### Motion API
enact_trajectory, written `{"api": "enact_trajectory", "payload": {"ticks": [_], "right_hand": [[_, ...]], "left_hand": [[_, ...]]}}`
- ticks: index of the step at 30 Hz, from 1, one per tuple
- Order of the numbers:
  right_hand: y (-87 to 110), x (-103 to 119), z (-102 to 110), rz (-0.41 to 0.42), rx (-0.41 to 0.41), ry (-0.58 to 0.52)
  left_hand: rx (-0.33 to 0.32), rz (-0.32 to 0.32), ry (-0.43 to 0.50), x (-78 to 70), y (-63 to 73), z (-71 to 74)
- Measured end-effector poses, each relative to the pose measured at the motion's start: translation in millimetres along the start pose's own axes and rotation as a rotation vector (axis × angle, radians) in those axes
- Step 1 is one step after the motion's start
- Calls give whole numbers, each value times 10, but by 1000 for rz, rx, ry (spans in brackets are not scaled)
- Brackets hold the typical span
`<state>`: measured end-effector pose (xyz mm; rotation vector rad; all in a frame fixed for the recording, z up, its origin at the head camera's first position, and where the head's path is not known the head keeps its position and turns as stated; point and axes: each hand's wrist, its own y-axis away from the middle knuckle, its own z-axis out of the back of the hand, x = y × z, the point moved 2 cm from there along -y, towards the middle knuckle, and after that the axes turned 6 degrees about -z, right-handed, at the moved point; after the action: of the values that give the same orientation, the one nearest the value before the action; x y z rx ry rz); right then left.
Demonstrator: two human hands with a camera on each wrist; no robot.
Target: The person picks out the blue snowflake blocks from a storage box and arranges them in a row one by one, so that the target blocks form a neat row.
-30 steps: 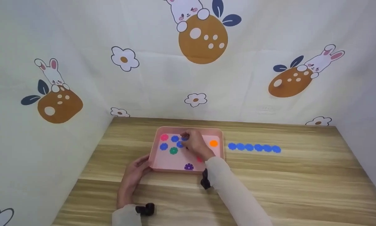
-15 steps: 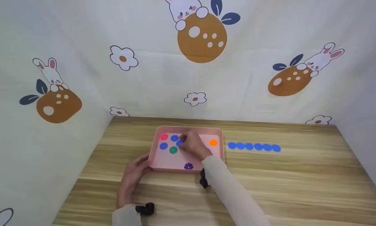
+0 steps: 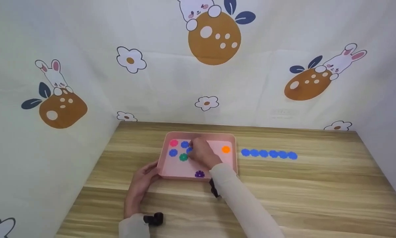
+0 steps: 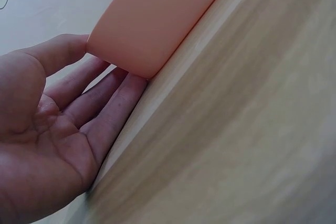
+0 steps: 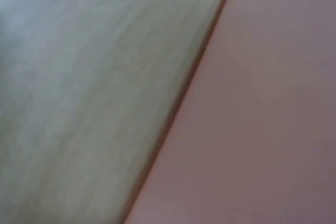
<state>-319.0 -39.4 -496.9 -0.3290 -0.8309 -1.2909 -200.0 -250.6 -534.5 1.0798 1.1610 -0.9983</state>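
Observation:
My left hand [image 3: 143, 181] holds the near left corner of a pink tray [image 3: 161, 168]. In the left wrist view, its thumb meets the rim and its fingers reach behind the tray wall [image 4: 152, 19]. My right hand [image 3: 201, 152] is inside the tray, fingers bent down over a blue flower-shaped disc [image 3: 189, 150] that shows partly beside them. I cannot tell whether the fingertips grip it. Beside that hand lie two more blue discs [image 3: 173, 152], a green disc [image 3: 183, 157] and a pink disc [image 3: 174, 143]. The right wrist view shows only tray wall [image 5: 252, 119] and table.
An orange disc [image 3: 226, 149] lies at the tray's right side, a purple disc [image 3: 199, 174] by its near wall. Right of the tray, a row of several blue discs [image 3: 264, 153] runs along the wooden table [image 3: 303, 191]. A printed curtain [image 3: 164, 82] stands behind.
My right hand has shifted slightly left and down over the blue discs, covering more of them. Its forearm now hides a red disc near the tray's front. My left hand stays at the corner.

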Motion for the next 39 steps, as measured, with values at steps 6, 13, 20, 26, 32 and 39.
{"api": "enact_trajectory", "payload": {"ticks": [6,13,20,26,32,39], "right_hand": [[-4,0,33,11,-8,29],[-10,-12,98,39,-57,42],[51,7,160,60,-57,34],[120,25,272,115,-47,32],[213,-59,500,133,-77,27],[377,-326,764,144,-153,34]], "left_hand": [[-2,5,0,1,-1,-4],[-7,-27,44,-19,-2,-9],[-13,-14,22,-15,-5,-6],[-9,-1,2,-1,7,19],[-9,14,-20,-4,0,20],[-7,-8,27,-5,3,8]]}}
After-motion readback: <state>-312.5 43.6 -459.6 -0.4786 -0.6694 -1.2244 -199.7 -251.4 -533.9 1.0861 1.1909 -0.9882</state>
